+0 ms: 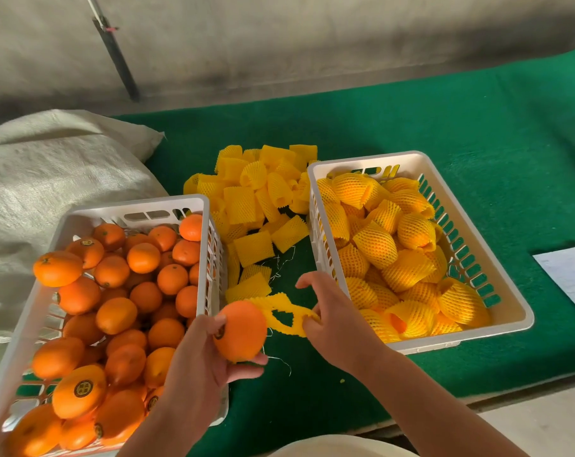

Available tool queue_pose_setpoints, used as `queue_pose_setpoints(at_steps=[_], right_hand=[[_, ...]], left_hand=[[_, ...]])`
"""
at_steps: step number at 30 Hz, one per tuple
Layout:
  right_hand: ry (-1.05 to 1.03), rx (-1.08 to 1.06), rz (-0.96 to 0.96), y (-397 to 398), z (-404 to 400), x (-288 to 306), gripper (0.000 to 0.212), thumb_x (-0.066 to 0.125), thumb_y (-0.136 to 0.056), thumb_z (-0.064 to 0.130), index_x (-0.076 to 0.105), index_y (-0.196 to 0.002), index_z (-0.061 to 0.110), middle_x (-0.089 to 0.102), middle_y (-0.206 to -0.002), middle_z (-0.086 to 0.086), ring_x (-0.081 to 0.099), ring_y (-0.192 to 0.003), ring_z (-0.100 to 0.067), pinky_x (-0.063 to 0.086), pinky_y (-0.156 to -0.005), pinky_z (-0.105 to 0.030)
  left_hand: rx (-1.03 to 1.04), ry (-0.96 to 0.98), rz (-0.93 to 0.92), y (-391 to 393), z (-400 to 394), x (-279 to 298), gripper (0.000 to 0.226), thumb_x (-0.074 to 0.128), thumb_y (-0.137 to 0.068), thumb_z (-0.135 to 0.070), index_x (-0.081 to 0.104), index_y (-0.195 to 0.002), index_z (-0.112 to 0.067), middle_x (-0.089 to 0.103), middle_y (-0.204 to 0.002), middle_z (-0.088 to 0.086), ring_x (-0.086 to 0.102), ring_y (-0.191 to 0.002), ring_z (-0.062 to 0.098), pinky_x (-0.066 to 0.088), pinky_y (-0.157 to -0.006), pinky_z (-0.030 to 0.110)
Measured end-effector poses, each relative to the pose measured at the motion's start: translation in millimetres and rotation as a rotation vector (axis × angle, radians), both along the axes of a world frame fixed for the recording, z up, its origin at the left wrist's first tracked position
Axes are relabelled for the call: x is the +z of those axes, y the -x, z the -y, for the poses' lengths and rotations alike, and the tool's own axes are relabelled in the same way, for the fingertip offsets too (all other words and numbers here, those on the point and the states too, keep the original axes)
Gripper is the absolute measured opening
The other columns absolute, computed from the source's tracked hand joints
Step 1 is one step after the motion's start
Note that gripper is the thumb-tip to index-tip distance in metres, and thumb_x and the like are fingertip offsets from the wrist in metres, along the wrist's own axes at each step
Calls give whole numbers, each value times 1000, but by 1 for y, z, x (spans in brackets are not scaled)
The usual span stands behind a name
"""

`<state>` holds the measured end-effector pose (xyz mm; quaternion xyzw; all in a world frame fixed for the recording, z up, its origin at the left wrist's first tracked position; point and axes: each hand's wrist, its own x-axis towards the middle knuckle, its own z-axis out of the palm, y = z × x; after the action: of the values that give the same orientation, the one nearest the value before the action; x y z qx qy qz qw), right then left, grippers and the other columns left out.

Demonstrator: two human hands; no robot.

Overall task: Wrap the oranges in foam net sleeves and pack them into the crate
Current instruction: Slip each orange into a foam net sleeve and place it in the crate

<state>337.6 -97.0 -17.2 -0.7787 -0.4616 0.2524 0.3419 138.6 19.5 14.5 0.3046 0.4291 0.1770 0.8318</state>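
Left hand (210, 354) gripping bare orange (241, 329); right hand (332, 311) pinching stretched foam net sleeve (284, 313); tearing likely if overstretched.

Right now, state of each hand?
Left hand: holding an orange.
Right hand: pinching a stretched foam sleeve.
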Motion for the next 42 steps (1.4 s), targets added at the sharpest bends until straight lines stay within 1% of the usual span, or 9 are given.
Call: queue_pose_setpoints(at_steps=[3, 11, 16, 20, 28, 33, 36, 40, 42], right_hand=[[-11, 143, 119, 6, -1, 3, 48, 63, -91, 8, 44, -120, 41, 39, -119, 25, 57, -66, -19, 49, -50, -35], [120, 334, 313, 23, -6, 5, 44, 74, -89, 12, 54, -112, 43, 26, -161, 10, 66, -83, -14, 30, -60, -6], [122, 257, 321, 23, -4, 11, 37, 70, -96, 15, 73, -122, 40, 26, -170, 7, 70, -114, -23, 55, -91, -28], [203, 244, 274, 29, -7, 3, 51, 67, -96, 8, 61, -143, 29, 44, -159, 4, 66, -122, -25, 57, -97, -30], [177, 86, 38, 44, -14, -12, 54, 68, -93, 20, 43, -140, 32, 35, -131, 14, 60, -86, -15, 56, -74, -22], [169, -18, -1, 35, -15, -15, 63, 74, -89, 23, 41, -141, 36, 32, -135, 14, 57, -92, -11, 47, -66, -12], [155, -52, -7, 29, -15, -15, 69, 79, -89, 34, 39, -145, 38, 34, -136, 13, 53, -98, -9, 35, -69, -2], [146, -41, -12, 32, -14, -16, 79, 80, -88, 49, 34, -150, 38, 31, -143, 12, 50, -107, -10, 47, -90, -18], [158, -47, 3, 35, -13, -16, 77, 79, -89, 48, 34, -151, 36, 28, -145, 12, 49, -107, -9, 50, -96, -23]], left_hand=[[72, 43, 35, 0, -6, 4, 58, 55, -93, -38, 42, -148, -29, 59, -125, 29, 73, -76, 41, 61, -63, 47], [288, 250, 83, -17, -16, 7, 40, 59, -96, -41, 54, -132, -23, 67, -127, 25, 72, -103, 50, 60, -82, 63], [297, 199, 73, -26, -16, 10, 30, 59, -96, -39, 58, -121, -22, 70, -122, 22, 71, -104, 52, 49, -101, 64], [311, 172, 101, -33, -14, 13, 27, 57, -98, -40, 59, -117, -21, 73, -120, 22, 71, -105, 52, 44, -105, 66], [308, 48, 132, -47, 6, 5, 45, 54, -100, -38, 47, -143, -30, 64, -133, 16, 71, -106, 49, 45, -105, 64], [249, -184, 40, -44, 13, -4, 69, 70, -87, -38, 41, -150, -40, 59, -137, 3, 77, -98, 30, 52, -102, 64], [60, -330, -143, -36, 16, -14, 46, 79, -65, -60, 67, -109, -59, 69, -112, -19, 70, -110, 24, 59, -94, 49], [-138, -667, -370, -29, 18, -23, 82, 71, -62, -89, 63, -129, -42, 59, -106, -39, 53, -105, -20, 52, -64, 7], [-193, -776, -458, -28, 18, -26, 82, 73, -68, -83, 59, -136, -38, 53, -119, -33, 53, -107, -16, 49, -61, 4]])
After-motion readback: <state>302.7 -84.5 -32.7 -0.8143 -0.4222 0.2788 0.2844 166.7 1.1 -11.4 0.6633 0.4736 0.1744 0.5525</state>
